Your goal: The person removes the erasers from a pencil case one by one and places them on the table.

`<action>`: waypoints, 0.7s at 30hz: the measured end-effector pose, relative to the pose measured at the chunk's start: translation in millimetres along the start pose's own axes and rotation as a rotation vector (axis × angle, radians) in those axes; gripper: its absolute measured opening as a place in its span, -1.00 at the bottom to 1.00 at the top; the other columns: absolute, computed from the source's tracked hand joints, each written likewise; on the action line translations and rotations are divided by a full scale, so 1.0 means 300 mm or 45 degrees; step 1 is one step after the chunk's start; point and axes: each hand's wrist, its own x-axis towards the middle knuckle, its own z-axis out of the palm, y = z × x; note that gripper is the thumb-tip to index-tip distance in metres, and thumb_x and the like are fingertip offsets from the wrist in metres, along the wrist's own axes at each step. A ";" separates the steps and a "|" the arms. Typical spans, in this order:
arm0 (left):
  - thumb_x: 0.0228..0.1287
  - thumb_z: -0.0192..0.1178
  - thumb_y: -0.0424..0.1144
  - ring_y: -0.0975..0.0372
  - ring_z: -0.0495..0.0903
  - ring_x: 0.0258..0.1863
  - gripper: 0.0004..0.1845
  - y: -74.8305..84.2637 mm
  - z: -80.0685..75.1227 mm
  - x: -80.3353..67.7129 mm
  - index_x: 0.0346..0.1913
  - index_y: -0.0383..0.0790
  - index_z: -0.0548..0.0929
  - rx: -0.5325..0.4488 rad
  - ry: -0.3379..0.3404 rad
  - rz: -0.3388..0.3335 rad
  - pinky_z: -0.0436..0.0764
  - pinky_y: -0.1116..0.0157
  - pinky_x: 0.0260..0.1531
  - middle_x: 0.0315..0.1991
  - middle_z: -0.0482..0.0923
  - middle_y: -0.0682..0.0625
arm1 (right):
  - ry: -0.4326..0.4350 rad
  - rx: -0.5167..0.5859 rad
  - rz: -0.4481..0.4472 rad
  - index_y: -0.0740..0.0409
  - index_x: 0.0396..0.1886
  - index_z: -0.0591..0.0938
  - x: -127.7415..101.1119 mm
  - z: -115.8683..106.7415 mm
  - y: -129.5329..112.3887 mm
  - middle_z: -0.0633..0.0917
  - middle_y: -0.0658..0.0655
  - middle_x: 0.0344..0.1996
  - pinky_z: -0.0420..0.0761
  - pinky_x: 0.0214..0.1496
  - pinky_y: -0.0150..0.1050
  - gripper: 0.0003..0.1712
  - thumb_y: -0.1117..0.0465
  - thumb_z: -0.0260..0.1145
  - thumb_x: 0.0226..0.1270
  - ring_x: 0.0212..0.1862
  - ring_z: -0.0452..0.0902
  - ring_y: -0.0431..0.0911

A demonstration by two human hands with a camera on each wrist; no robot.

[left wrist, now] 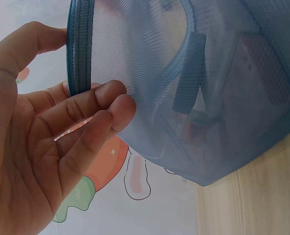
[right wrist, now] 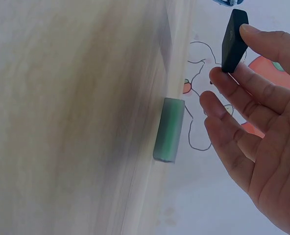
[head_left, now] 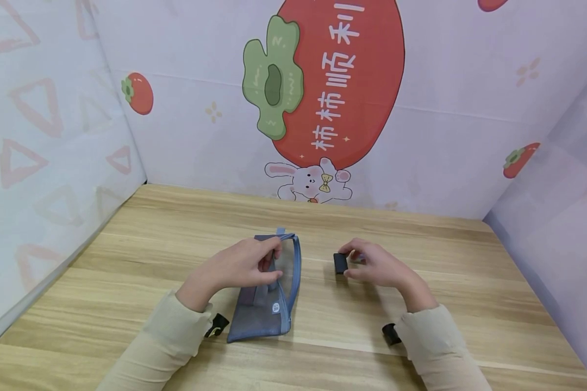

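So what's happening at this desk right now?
A person sits at a wooden table. Their left hand grips the zipper edge of a blue mesh pouch, lifting it open. Their right hand pinches a small black block just above the table, to the pouch's right. A green block lies on the table by that hand.

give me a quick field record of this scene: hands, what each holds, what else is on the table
left hand: left hand pinches the rim of the blue mesh pouch, holding its mouth open
right hand: right hand pinches a small black block just above the table
pouch: lies on the wooden table, a small white tag near its lower end
other item: green block on the table beside the right hand
backdrop: printed persimmon and rabbit panel
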 end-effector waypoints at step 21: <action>0.26 0.28 -0.10 0.40 0.39 -0.56 -0.77 -0.005 0.001 -0.001 -0.20 -0.05 0.45 -0.003 0.005 0.019 0.44 0.42 -0.48 -0.53 0.46 0.15 | 0.069 -0.004 -0.015 0.25 0.12 0.57 -0.052 -0.045 0.055 0.64 0.19 -0.01 0.52 0.07 0.10 -0.53 0.26 0.41 0.21 0.00 0.55 0.06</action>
